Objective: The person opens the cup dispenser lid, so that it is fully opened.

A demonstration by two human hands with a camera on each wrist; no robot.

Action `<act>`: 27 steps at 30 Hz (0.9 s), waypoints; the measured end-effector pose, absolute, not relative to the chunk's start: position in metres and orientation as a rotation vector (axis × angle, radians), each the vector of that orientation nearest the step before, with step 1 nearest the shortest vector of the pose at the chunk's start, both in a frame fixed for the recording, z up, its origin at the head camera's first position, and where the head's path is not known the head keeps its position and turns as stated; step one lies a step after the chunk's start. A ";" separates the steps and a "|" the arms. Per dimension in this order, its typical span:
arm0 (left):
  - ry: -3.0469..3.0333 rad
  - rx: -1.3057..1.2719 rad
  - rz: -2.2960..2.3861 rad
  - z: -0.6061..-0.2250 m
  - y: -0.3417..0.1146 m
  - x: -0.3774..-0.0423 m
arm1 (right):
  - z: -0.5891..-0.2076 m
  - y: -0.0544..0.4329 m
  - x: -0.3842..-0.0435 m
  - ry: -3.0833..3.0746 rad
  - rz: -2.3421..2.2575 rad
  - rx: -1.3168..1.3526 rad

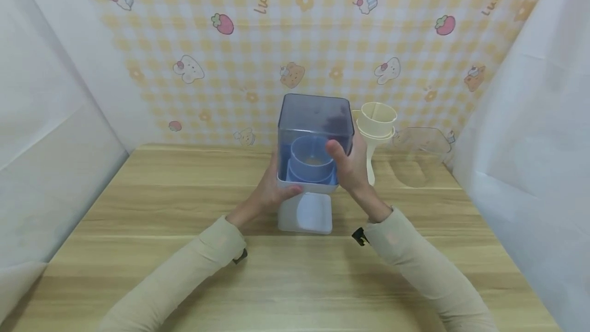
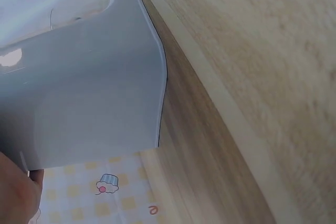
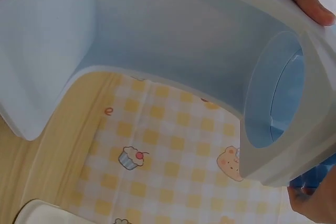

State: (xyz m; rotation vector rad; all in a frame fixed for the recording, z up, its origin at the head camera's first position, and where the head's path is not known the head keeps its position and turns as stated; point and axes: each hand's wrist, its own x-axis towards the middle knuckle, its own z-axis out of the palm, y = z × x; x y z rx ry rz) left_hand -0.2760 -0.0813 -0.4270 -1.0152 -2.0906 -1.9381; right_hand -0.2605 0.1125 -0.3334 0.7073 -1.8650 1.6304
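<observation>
A white C-shaped stand (image 1: 287, 216) carries a smoky see-through square container (image 1: 318, 111) on its head. Inside the container shows a round blue cup-like part (image 1: 306, 170). My left hand (image 1: 273, 187) grips the lower left side, its thumb along the white front rim. On the right, my right hand (image 1: 352, 168) grips the container, thumb on its front wall and fingers hidden behind. The right wrist view shows the stand from below, with a round opening (image 3: 278, 98) under its head. The stand's smooth outer wall (image 2: 94, 108) fills much of the left wrist view.
Behind my right hand stands a cream funnel-like piece (image 1: 378, 122) with a round cup on a narrow stem. Further right sits a clear transparent shell (image 1: 415, 168). The wooden table (image 1: 161, 209) meets a yellow checked cloth (image 1: 249, 65) at the back; white sheets (image 1: 530, 142) hang at both sides.
</observation>
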 end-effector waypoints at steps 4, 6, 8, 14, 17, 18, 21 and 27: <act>-2.088 -1.010 -1.925 -0.428 -0.080 -0.278 | -0.330 0.115 -0.261 -1.922 1.637 0.679; -2.080 -1.003 -1.921 -0.428 -0.080 -0.278 | -0.329 0.116 -0.261 -1.951 1.641 0.670; -2.080 -0.993 -1.913 -0.428 -0.080 -0.277 | -0.327 0.117 -0.262 -1.978 1.641 0.668; -2.094 -0.973 -1.905 -0.428 -0.080 -0.275 | -0.329 0.116 -0.263 -2.005 1.661 0.638; -2.094 -0.964 -1.900 -0.429 -0.080 -0.275 | -0.329 0.116 -0.263 -2.002 1.674 0.643; -2.090 -0.966 -1.902 -0.429 -0.080 -0.275 | -0.329 0.116 -0.263 -2.001 1.671 0.643; -2.088 -0.965 -1.878 -0.428 -0.080 -0.276 | -0.329 0.115 -0.263 -1.987 1.665 0.646; -2.072 -0.988 -1.895 -0.427 -0.079 -0.275 | -0.330 0.113 -0.262 -1.931 1.674 0.648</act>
